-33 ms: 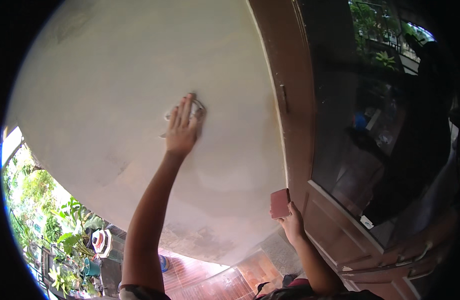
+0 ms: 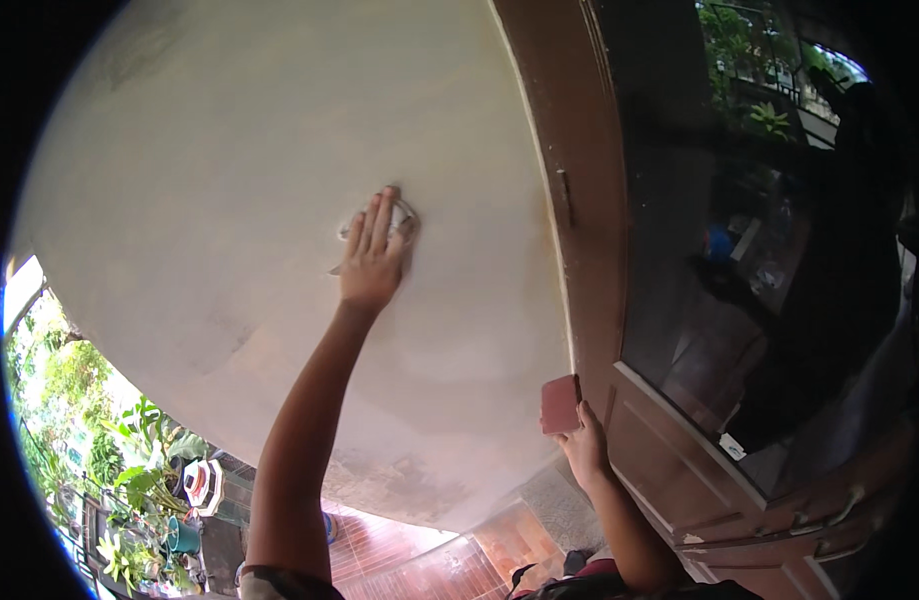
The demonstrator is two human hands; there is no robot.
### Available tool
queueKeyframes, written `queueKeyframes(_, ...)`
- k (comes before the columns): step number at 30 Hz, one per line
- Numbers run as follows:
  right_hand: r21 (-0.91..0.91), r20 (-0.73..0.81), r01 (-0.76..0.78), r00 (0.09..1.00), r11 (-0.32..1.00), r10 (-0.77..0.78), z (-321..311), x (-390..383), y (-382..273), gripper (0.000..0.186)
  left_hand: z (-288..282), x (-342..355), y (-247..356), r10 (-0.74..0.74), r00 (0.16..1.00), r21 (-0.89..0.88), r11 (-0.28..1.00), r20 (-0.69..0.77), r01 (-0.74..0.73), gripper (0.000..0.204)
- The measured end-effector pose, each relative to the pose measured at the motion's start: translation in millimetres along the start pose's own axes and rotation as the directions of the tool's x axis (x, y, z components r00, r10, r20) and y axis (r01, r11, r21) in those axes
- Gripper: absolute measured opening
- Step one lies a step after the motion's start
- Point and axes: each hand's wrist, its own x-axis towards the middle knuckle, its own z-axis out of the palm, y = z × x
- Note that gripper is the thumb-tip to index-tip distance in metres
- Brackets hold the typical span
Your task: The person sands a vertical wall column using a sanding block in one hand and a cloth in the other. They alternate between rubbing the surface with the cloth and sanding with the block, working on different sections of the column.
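My left hand (image 2: 373,255) lies with its fingers stretched against a pale grey wall (image 2: 229,190), pressing a crumpled whitish cloth (image 2: 403,209) to the surface. Parts of the cloth stick out past the fingers; the rest is hidden under the palm. Lower and to the right, my right hand (image 2: 585,450) grips a reddish-brown sanding block (image 2: 560,404) by its lower edge. The block's broad face shows, and it is held upright near the wall's right edge.
A brown door frame (image 2: 551,110) borders the wall on the right, beside a dark reflective glass pane (image 2: 669,270). Brown panels (image 2: 669,455) lie below the glass. Potted plants (image 2: 144,455) stand at lower left. Reddish floor tiles (image 2: 409,560) show beneath the wall.
My left hand and the cloth have slid slightly to the right along the wall. My right hand and the sanding block have hardly moved.
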Motion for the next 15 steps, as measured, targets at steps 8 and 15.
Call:
queueKeyframes(8,0.174,-0.022,0.026,0.999,0.984,-0.023,5.7,21.0,-9.2,0.063,97.1,25.3,124.0,0.061,0.996,-0.145,0.987,-0.059,-0.069,0.038)
queueKeyframes(15,0.068,-0.11,-0.017,0.994,0.998,0.024,-53.6,-65.5,-0.8,0.066,177.9,-129.7,189.5,0.396,0.904,-0.238,0.905,0.159,-0.354,0.044)
